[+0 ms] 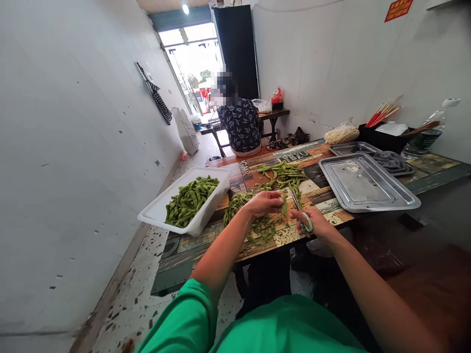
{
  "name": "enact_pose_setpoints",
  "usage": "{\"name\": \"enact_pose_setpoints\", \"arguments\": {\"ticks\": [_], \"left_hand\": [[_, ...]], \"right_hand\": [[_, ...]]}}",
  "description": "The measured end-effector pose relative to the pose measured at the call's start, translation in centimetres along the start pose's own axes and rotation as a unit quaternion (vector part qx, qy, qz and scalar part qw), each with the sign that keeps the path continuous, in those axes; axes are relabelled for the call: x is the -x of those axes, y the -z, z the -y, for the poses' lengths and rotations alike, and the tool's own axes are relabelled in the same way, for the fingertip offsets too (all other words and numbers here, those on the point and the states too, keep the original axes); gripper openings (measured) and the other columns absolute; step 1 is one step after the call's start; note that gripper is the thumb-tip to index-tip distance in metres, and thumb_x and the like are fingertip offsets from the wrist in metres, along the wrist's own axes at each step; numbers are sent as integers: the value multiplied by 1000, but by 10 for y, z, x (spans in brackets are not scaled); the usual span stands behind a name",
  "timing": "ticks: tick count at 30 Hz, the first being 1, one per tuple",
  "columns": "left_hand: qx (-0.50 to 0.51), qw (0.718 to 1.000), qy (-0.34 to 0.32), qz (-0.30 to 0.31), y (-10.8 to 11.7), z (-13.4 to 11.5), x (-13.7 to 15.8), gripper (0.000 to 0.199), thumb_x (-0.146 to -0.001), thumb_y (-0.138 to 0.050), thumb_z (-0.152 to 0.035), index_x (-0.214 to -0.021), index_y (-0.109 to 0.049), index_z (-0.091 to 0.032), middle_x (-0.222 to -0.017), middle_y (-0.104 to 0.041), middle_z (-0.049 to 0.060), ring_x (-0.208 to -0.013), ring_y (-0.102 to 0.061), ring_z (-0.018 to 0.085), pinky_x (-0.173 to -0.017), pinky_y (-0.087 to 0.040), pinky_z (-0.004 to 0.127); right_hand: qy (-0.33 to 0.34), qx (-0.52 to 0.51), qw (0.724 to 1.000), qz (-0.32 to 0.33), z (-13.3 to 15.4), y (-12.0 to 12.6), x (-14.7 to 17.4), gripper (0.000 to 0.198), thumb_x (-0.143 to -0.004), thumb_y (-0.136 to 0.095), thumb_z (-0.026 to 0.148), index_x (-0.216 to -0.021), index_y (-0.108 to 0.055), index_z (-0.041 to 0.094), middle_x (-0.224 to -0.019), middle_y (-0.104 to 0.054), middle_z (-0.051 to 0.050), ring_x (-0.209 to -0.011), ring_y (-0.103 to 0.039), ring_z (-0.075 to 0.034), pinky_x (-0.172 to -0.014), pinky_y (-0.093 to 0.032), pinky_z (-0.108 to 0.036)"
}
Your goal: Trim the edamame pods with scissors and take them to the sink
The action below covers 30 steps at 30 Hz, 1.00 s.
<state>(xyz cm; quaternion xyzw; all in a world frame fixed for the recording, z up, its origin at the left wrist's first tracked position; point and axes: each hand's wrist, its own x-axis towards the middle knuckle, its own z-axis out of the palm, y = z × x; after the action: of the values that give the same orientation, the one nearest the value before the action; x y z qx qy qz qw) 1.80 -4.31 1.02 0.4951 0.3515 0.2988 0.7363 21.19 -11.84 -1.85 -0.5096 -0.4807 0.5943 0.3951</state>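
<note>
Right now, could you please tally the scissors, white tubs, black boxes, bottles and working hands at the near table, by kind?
Scissors: 1 pair
White tub: 1
Black box: 1
Bottle: 1
Hands: 2, the left hand and the right hand
Total: 6

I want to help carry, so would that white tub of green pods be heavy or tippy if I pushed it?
The white tub would probably feel fairly heavy, with that heap of green pods inside. Its rim seems to stick out past the edge of the table, so pushing it outward might tip it. If it tilted, the loose pods would likely slide.
</note>
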Motion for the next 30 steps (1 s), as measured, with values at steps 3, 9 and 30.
{"name": "enact_pose_setpoints", "arguments": {"ticks": [3,9,30], "left_hand": [[81,992,-54,-78,-9,4,-1,35,-66,-84,-16,-88,-58,-12,-74,-66,-1,-66,-67,10,-73,-56,27],[106,972,-99,-187,-20,13,-2,31,-72,-77,-8,-74,-47,-14,-68,-68,0,-68,-71,15,-79,-58,32],[220,955,-14,-199,-16,15,24,13,-80,-69,-4,-76,-59,-10,-65,-64,3,-53,-59,5,-53,-49,15]], "right_hand": [[-5,-41,999,6,-3,-7,7,54,-62,-80,66,-74,-58,18,-55,-57,0,-46,-56,-14,-30,-35,-17],[9,-73,997,18,0,-16,15,51,-68,-77,64,-75,-58,18,-59,-58,-1,-51,-57,-15,-31,-38,-18],[7,-15,999,-36,-10,-22,-5,54,-60,-79,66,-73,-61,16,-47,-53,2,-37,-49,-12,-28,-24,-18]]}}
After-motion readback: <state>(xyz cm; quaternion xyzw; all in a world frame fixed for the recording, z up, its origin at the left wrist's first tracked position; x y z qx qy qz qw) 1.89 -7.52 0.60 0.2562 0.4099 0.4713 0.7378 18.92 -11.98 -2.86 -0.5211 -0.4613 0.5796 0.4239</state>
